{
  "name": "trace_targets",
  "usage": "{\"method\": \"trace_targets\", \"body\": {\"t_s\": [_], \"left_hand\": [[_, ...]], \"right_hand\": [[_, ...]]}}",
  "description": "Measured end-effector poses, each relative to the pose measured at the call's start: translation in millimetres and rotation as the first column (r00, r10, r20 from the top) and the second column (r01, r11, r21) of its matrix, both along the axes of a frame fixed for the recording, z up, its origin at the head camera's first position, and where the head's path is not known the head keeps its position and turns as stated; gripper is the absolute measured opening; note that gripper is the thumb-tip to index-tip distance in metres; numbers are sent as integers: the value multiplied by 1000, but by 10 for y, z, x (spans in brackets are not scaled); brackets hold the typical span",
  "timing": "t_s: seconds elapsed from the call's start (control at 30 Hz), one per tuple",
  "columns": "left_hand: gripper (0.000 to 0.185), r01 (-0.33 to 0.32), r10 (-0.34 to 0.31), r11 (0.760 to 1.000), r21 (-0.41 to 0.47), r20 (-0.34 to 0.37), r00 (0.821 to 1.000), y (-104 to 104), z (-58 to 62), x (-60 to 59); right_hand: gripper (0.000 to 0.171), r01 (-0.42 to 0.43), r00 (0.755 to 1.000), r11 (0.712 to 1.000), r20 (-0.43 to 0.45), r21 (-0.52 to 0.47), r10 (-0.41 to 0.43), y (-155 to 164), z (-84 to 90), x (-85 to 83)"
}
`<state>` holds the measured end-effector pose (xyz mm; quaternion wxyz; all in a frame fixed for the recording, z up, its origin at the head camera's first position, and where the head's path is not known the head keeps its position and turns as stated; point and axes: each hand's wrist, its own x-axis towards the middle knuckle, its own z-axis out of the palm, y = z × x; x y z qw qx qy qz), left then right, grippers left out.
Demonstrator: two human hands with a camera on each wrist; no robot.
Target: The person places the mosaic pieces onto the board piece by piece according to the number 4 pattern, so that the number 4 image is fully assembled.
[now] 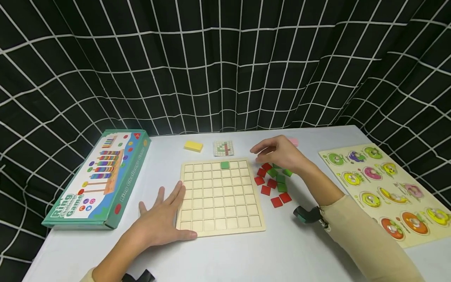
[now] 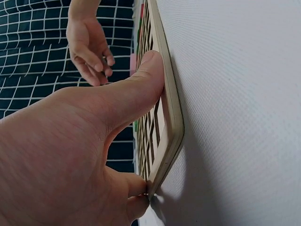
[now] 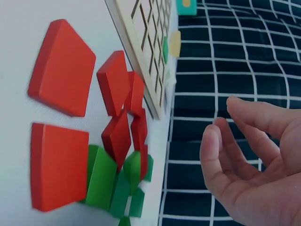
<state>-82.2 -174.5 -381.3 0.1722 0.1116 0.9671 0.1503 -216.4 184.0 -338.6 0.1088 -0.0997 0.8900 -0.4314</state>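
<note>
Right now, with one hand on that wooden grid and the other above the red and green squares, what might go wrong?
The right hand hovers over a jumbled heap of tiles, some overlapping; its fingers could take two at once or knock others away. The left hand only presses the edge of the board; if it eases off, the board might slide. One green tile already lies in a cell, and a bump could jolt it out.

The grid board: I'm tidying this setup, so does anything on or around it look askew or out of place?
Nothing looks damaged or spilled. The grid board lies flat with one green tile seated squarely in its top row. The red and green tiles beside it form a loose heap, some overlapping.
</note>
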Motion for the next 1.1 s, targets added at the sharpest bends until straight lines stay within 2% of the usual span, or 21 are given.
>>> {"method": "trace_targets", "body": {"t_s": [0.27, 0.53, 0.87, 1.1], "left_hand": [[134, -3, 3, 1000, -5, 0, 1000, -5, 25, -5], [135, 0, 0, 1000, -10, 1, 1000, -9, -4, -20], [135, 5, -5, 1000, -8, 4, 1000, -6, -5, -11], [134, 0, 0, 1000, -3, 5, 1000, -4, -9, -3]], "right_hand": [[28, 49, 999, 999, -12, -7, -50, 194, -37, 46], [28, 71, 997, 997, -31, -15, -72, 367, -138, 49], [31, 76, 997, 995, 13, -57, -75, 477, -245, -5], [30, 106, 994, 994, 35, -4, -106, 523, -300, -51]]}}
